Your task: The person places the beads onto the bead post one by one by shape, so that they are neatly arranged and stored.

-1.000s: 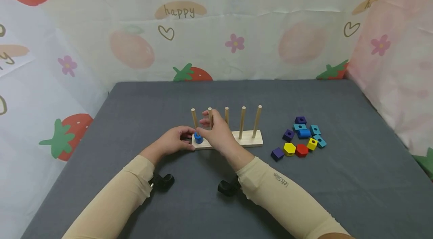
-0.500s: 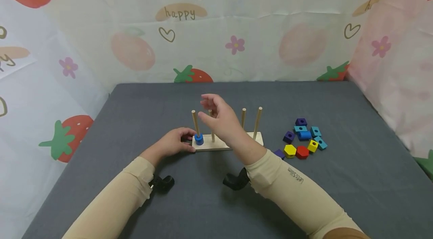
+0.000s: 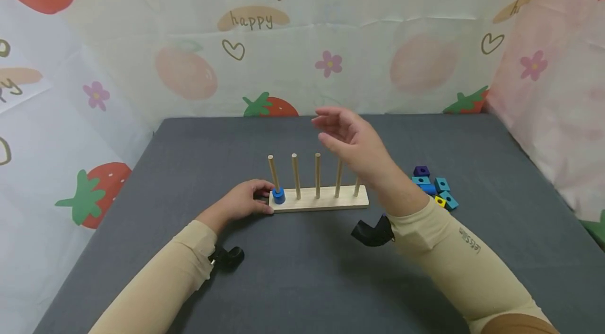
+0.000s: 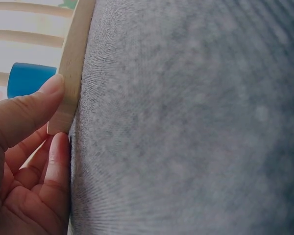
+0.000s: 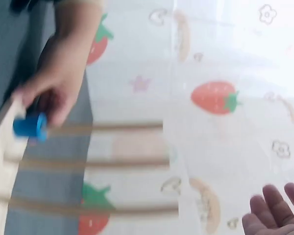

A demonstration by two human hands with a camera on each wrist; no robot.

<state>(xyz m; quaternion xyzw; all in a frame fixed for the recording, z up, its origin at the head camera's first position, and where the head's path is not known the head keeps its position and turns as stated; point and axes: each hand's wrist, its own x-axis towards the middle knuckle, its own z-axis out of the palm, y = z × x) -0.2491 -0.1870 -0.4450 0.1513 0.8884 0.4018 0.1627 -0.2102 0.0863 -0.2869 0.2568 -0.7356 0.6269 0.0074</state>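
A wooden peg board (image 3: 327, 199) with several upright pegs stands mid-table. At the foot of its leftmost peg sits a blue cylinder bead (image 3: 279, 197). My left hand (image 3: 240, 200) grips the board's left end; the left wrist view has the thumb (image 4: 27, 112) on the long edge by the blue bead (image 4: 29, 79) and fingers at the end of the base. My right hand (image 3: 360, 146) is raised above the right-hand pegs, holding nothing, its fingers loosely bent and thumb apart. Its forearm hides part of the loose beads.
Right of the board lie loose beads on the grey cloth: a purple one (image 3: 421, 171), a teal one (image 3: 442, 184), a yellow one (image 3: 440, 201) and a blue cylinder (image 3: 428, 189), among others. A patterned curtain (image 3: 293, 71) hangs behind the table.
My right hand has lifted away from the left pegs and moved up and right, over the right end of the board. The left hand and blue bead stay put.
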